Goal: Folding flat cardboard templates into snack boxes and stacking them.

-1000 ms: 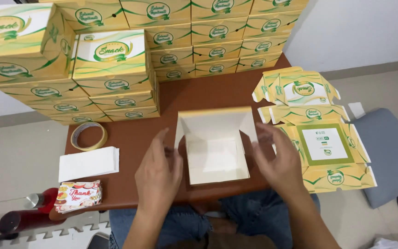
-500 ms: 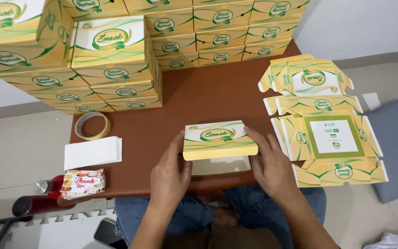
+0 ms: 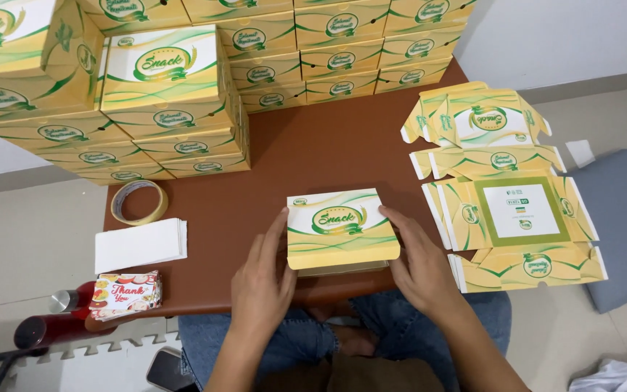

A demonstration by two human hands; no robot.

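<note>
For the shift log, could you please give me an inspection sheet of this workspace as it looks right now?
Surface: brown rectangular tabletop, bare in the middle.
Job's things: yellow-and-green folded cardboard box, lid down, near the front edge.
Clutter: stacked yellow boxes at back and left; flat unfolded box blanks on the right; roll of tape; white paper stack; small printed cards.
Grippers: left hand and right hand press the box's sides, fingers on its edges.
Cables: nothing seen.
Surroundings: grey chair seat, red bottle, pale floor.
</note>
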